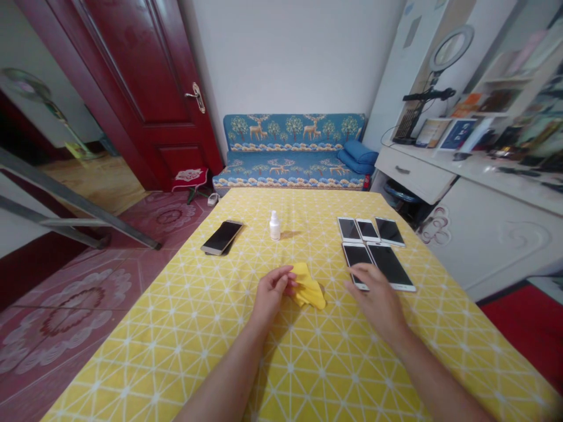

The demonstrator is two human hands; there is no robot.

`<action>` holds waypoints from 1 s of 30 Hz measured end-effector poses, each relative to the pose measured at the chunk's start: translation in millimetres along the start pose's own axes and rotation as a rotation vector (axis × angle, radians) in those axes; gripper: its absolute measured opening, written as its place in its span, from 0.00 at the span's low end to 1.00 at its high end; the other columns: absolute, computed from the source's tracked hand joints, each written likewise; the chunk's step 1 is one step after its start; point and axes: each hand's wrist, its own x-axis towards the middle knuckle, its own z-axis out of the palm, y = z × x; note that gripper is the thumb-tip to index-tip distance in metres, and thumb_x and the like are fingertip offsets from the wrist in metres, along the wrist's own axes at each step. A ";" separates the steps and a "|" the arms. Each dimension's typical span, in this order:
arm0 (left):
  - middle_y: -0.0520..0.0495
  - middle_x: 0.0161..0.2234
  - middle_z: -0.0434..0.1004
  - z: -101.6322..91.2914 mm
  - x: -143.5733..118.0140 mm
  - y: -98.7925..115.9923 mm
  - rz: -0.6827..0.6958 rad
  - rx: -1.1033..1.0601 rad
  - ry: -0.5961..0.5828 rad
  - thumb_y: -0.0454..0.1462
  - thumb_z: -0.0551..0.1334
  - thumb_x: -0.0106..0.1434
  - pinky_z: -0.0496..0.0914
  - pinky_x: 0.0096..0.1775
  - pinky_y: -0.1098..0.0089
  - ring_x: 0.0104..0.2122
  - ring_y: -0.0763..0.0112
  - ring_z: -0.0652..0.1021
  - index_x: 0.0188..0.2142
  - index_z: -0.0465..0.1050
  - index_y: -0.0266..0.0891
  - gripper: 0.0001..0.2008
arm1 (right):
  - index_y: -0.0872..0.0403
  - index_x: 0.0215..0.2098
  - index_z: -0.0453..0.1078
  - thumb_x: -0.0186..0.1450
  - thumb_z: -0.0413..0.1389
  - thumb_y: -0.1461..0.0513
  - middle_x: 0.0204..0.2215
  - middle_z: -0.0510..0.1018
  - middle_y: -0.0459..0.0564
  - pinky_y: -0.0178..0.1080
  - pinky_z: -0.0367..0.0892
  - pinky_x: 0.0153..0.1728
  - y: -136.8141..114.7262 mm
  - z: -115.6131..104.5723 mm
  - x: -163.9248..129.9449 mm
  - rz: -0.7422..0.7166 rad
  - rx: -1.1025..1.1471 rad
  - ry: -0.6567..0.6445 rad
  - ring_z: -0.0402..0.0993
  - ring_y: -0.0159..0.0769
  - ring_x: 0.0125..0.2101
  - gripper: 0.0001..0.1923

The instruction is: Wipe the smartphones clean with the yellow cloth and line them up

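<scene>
My left hand [275, 288] is closed on a bunched yellow cloth [307, 287], pinching its left side near the middle of the table. On the right, my right hand [377, 296] hovers over or touches the near end of a white-framed phone [357, 253], thumb and fingers apart. That phone lies screen up, its near part half hidden by the fingers. Beside it rests a larger white-edged phone or small tablet [390, 265]. Behind these lie a white phone [349, 228], a small white phone [368, 230] and a dark-screened phone [389, 231].
A white bottle [275, 227] stands upright beyond the cloth. At the table's left lies a gold-edged phone [223, 237] with something dark under it. A patterned cloth [211, 351] covers the table. Beyond are a blue sofa [290, 163] and a white cabinet [497, 228].
</scene>
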 end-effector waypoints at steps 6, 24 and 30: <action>0.41 0.37 0.79 -21.3 8.4 6.0 0.171 0.111 0.234 0.39 0.62 0.57 0.71 0.37 0.67 0.34 0.68 0.77 0.40 0.76 0.36 0.13 | 0.52 0.60 0.63 0.59 0.60 0.58 0.63 0.62 0.56 0.54 0.54 0.62 -73.1 55.3 -13.7 -0.203 0.084 -0.314 0.56 0.48 0.63 0.31; 0.21 0.52 0.69 -122.4 108.2 85.5 -0.022 1.655 0.474 0.49 0.61 0.57 0.61 0.51 0.49 0.54 0.37 0.68 0.67 0.42 0.26 0.47 | 0.55 0.54 0.70 0.64 0.49 0.67 0.58 0.70 0.56 0.54 0.55 0.62 -75.7 77.1 -14.8 -0.204 0.183 -0.249 0.60 0.44 0.61 0.21; 0.23 0.51 0.71 -137.9 126.4 93.3 -0.130 1.733 0.366 0.49 0.62 0.54 0.66 0.45 0.55 0.50 0.39 0.73 0.67 0.40 0.30 0.50 | 0.55 0.54 0.70 0.64 0.50 0.67 0.58 0.70 0.55 0.54 0.55 0.62 -75.5 76.7 -15.2 -0.214 0.182 -0.235 0.60 0.45 0.61 0.21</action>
